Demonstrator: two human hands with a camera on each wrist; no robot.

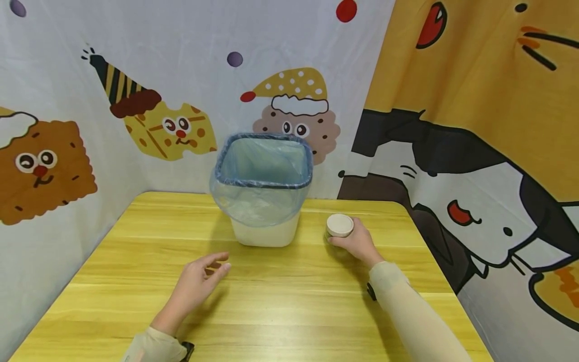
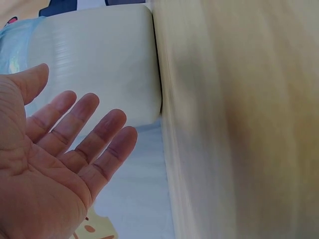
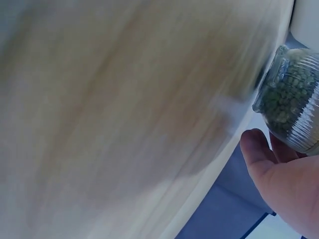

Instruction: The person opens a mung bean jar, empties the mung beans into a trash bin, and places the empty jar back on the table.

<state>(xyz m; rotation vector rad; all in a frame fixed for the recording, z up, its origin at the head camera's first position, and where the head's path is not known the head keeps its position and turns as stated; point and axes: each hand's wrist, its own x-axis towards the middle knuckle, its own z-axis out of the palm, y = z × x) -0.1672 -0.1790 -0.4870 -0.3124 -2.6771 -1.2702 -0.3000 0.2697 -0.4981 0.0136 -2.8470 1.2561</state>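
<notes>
My right hand holds a small glass jar from its right side, the thumb across its near side. Small green bean-like pieces fill the jar, and a pale round lid tops it. In the right wrist view the jar's base is close to the tabletop. My left hand hovers over the table's left half, holding nothing. Its fingers are spread and nearly straight in the left wrist view. Beyond it stands a white bin, lined with a clear bluish bag folded over the dark blue rim.
The wooden table carries the bin near its back edge, with the jar to the right of it. A white cloth with cartoon figures hangs behind. On the right hangs a yellow cartoon-print cloth.
</notes>
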